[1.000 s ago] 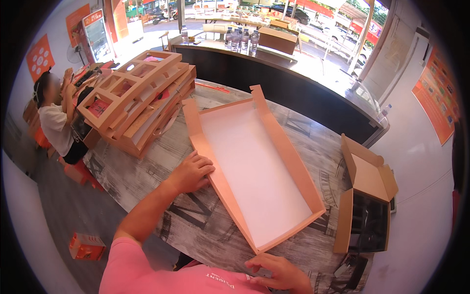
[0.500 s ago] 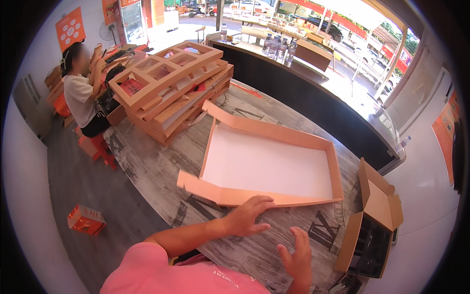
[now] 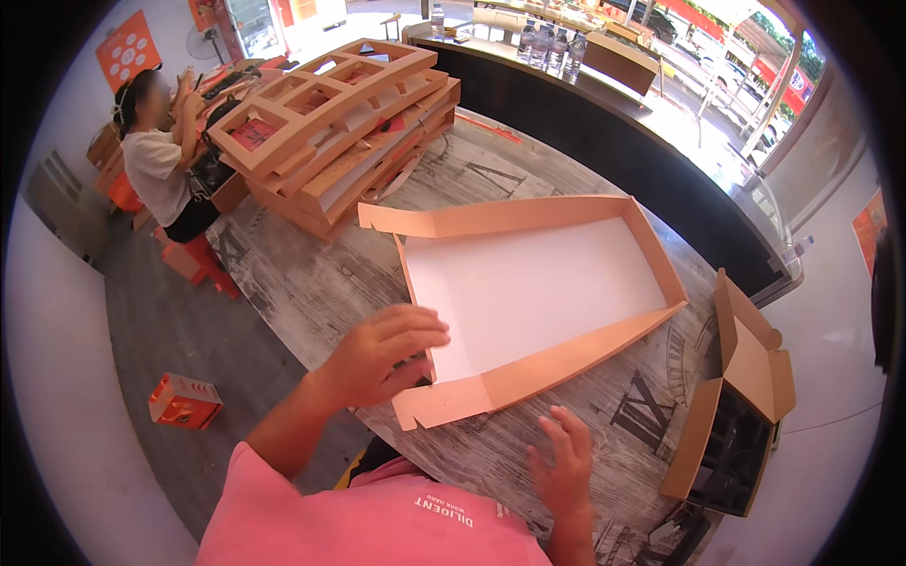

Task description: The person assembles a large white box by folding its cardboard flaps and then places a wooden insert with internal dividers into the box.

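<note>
A shallow orange-brown cardboard tray (image 3: 552,377) with a white inside lies on the table in front of me. Its long sides stand up, and the loose flaps at its left end stick out past the corners. My left hand (image 3: 382,354) is over that left end, fingers stretched and thumb apart beneath them. Whether it touches the end wall I cannot tell. Just off the near long side, my right hand (image 3: 564,462) hovers above the table with its fingers spread and nothing in them.
Stacked cardboard trays and window frames (image 3: 326,141) rise at the table's far left. An open brown box (image 3: 731,424) with a black inside sits at the right edge. Water bottles (image 3: 552,49) stand on the counter beyond. A seated person (image 3: 156,160) works at left; an orange-white carton (image 3: 186,401) is on the floor.
The tray has turned, its near left flap swinging toward me. My left hand has gone from the near long side to the left end. My right hand remains open near the tray.
</note>
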Demonstrator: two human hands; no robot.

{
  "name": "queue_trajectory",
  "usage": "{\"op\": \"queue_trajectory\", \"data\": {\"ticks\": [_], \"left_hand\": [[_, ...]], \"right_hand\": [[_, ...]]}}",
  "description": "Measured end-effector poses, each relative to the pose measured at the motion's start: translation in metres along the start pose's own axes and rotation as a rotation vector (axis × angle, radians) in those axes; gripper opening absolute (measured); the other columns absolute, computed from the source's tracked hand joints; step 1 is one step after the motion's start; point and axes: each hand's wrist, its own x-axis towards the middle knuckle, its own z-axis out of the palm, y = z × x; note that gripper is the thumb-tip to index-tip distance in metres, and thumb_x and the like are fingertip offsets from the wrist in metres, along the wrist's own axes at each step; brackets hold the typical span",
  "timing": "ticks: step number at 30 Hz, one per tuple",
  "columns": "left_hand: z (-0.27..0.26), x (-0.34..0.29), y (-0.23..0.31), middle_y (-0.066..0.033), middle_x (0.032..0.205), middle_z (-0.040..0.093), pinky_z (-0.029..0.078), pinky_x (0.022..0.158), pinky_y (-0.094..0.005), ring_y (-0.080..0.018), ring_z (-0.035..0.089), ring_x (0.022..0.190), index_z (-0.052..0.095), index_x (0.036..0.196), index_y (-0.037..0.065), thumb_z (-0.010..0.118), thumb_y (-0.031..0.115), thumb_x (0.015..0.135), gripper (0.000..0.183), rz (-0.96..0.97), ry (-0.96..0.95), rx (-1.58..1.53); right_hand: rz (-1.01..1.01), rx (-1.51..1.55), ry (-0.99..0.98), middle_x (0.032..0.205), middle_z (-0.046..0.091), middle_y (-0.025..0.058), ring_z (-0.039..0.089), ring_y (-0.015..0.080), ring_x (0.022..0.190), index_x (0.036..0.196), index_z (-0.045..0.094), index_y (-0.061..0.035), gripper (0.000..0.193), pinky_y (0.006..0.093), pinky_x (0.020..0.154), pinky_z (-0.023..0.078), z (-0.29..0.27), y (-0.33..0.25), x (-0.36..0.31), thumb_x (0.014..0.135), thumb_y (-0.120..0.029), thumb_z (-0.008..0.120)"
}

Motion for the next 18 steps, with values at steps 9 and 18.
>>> {"op": "queue_trajectory", "data": {"ticks": [9, 18], "left_hand": [[0.032, -0.04, -0.066, -0.0067, 0.114, 0.076, 0.055, 0.104, -0.0434, -0.0329, 0.064, 0.129, 0.074, 0.099, 0.008, 0.072, 0.001, 0.081, 0.019, -0.055, -0.151, 0.212], [0.033, -0.094, -0.057, -0.0063, 0.116, 0.077, 0.052, 0.103, -0.0387, -0.0287, 0.068, 0.126, 0.075, 0.098, 0.009, 0.079, 0.007, 0.078, 0.02, -0.16, -0.142, 0.14]], "right_hand": [[-0.085, -0.053, -0.211, 0.148, 0.053, 0.0186, 0.048, 0.0438, 0.14, 0.135, 0.065, -0.0079, 0.061, 0.0551, 0.115, 0.043, 0.031, -0.021, 0.024, 0.077, -0.011, 0.084], [-0.106, -0.202, -0.118, 0.138, 0.056, 0.0158, 0.047, 0.0435, 0.14, 0.126, 0.072, -0.0129, 0.048, 0.0556, 0.113, 0.042, 0.041, -0.013, 0.032, 0.079, -0.01, 0.081]]}}
